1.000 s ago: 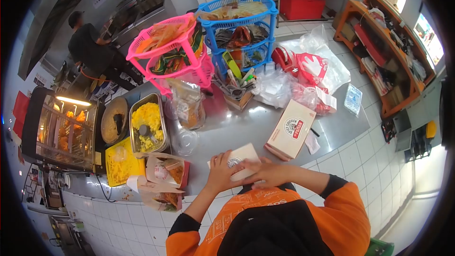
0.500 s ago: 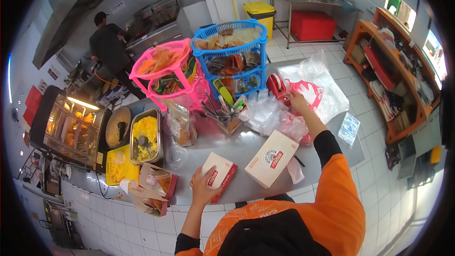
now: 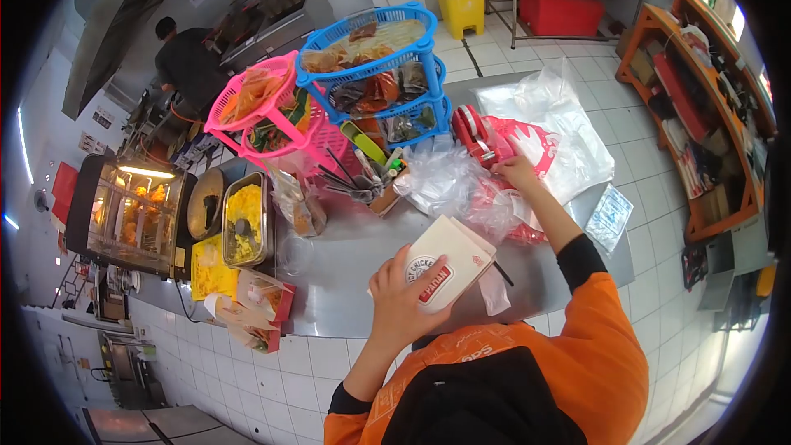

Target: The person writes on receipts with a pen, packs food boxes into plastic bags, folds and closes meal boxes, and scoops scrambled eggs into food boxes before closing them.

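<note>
My left hand is spread over a white printed food box, thumb and fingers gripping it. Round lettering and a red label show between the fingers. The edge of another white box shows behind and below it. My right hand reaches forward, fingers bent together at the red tape dispenser and the red-and-white plastic bags. What those fingertips pinch is too small to make out. Clear plastic bags lie bunched beside it.
A blue tiered basket and a pink one hold packets. To the left are an open filled box, a steel pan of yellow food and a lit warming cabinet. A co-worker stands at the back.
My left hand has moved right with the smaller box, which now overlaps the larger box. My right hand stays by the tape dispenser. The camera view has shifted slightly.
</note>
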{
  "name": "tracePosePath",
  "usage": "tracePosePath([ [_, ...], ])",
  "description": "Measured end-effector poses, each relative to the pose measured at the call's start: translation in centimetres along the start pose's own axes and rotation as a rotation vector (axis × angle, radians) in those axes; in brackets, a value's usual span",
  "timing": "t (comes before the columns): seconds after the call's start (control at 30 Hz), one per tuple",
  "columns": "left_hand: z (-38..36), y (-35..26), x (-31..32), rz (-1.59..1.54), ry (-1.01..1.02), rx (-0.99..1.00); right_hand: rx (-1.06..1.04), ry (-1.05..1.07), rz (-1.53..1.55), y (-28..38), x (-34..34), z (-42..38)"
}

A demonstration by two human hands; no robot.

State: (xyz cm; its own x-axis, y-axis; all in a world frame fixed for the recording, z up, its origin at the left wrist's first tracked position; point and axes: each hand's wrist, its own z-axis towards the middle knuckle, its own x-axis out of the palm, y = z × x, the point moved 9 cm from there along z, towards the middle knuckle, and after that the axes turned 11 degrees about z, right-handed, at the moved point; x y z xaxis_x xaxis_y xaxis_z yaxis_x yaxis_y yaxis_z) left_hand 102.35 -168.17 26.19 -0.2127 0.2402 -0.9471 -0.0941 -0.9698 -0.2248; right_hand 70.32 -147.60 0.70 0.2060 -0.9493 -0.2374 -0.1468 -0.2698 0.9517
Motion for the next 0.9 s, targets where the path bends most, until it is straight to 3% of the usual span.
tracePosePath([
  [0.07,0.2,-0.6,2.2,0.01,0.023,0.002,-0.223,-0.008,-0.398,0.4,1.1,1.9],
  [0.13,0.8,-0.9,2.8,0.015,-0.035,-0.023,-0.34,-0.064,-0.513,2.1,1.0,1.5],
  [0.23,0.9,-1.1,3.1,0.05,-0.058,-0.029,-0.393,-0.313,-0.313,6.2,-2.5,-2.6],
  [0.3,0.7,-1.2,3.4,0.076,-0.062,-0.052,-0.372,-0.269,-0.165,13.9,-4.6,-9.7],
  [0.37,0.8,-1.5,3.6,0.099,-0.064,-0.054,-0.328,-0.038,0.086,17.0,-3.4,-15.5],
  [0.4,0.9,-1.3,3.8,0.104,-0.075,-0.071,-0.471,0.14,0.194,16.8,-1.3,-18.5],
  [0.47,0.5,-1.0,4.4,0.075,-0.102,-0.057,-0.466,0.276,0.047,15.5,2.5,-24.3],
  [0.5,0.7,-1.3,4.4,0.06,-0.104,-0.054,-0.317,0.278,0.147,14.9,3.3,-26.3],
  [0.57,0.3,-1.7,4.3,0.074,-0.133,-0.036,-0.191,0.14,0.087,12.6,4.0,-27.8],
  [0.67,0.5,-2.8,4.5,0.15,-0.116,-0.029,-0.065,0.153,0.09,10.8,3.8,-27.4],
  [0.8,1.7,-3.6,4.0,0.126,-0.096,-0.031,0.031,0.339,0.084,8.5,4.9,-26.2],
  [0.9,3.4,-3.7,5.3,0.068,-0.11,-0.037,-0.009,0.201,-0.177,8.5,3.1,-26.0],
])
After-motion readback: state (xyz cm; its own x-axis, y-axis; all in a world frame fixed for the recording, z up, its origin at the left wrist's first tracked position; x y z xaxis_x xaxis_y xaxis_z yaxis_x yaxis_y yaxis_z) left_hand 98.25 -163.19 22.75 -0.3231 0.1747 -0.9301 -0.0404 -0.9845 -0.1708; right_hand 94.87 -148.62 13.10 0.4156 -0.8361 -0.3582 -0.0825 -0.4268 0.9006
